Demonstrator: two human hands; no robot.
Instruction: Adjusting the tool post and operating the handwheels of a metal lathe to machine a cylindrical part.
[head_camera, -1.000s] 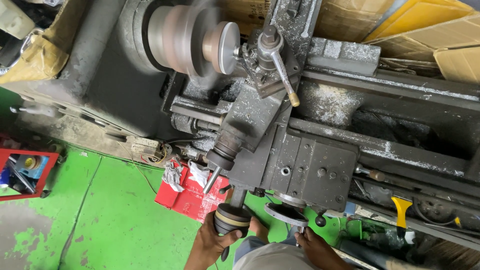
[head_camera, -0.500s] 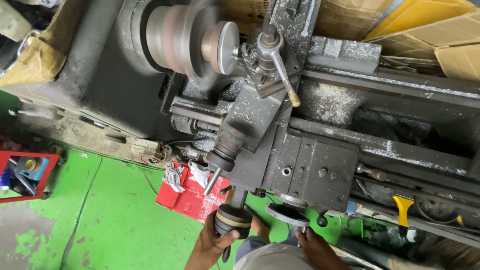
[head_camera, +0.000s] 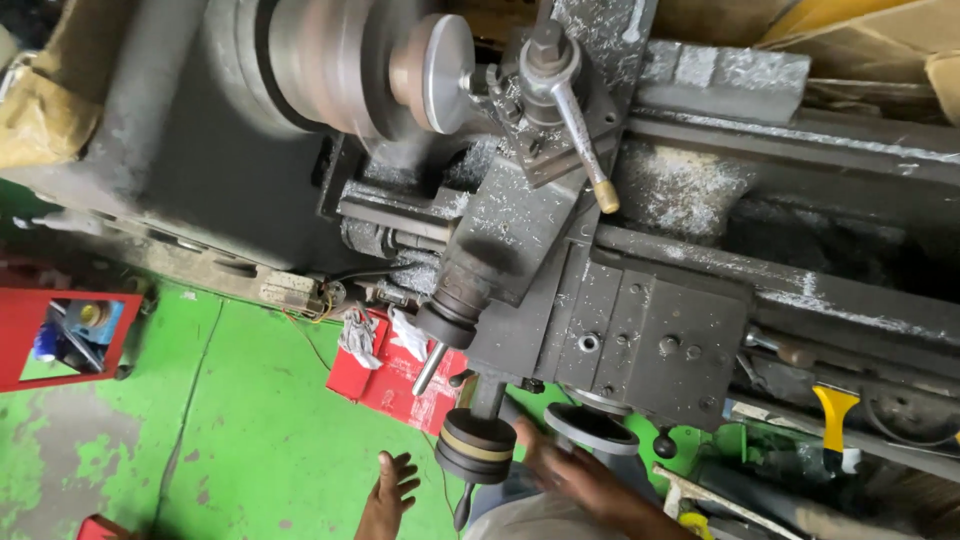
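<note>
I look down on a grey metal lathe (head_camera: 640, 330). Its chuck (head_camera: 330, 60) is blurred by spinning, with a round metal disc (head_camera: 440, 70) on its face. The tool post (head_camera: 545, 60) with its lever (head_camera: 585, 145) sits right beside the disc. My left hand (head_camera: 393, 490) hangs open with fingers spread, just left of the black cross-slide handwheel (head_camera: 475, 447) and apart from it. My right hand (head_camera: 575, 480) is motion-blurred, its fingers on the lower rim of the grey carriage handwheel (head_camera: 592, 428).
A red box with rags (head_camera: 395, 375) lies on the green floor (head_camera: 250, 430) under the lathe. A red tray of tools (head_camera: 60, 335) is at the left. A yellow-handled tool (head_camera: 832, 410) and other tools lie at the lower right. Cardboard (head_camera: 40, 110) is at the upper left.
My left hand has let go of the cross-slide handwheel and dropped away to the left, fingers open. My right hand has come up onto the carriage handwheel.
</note>
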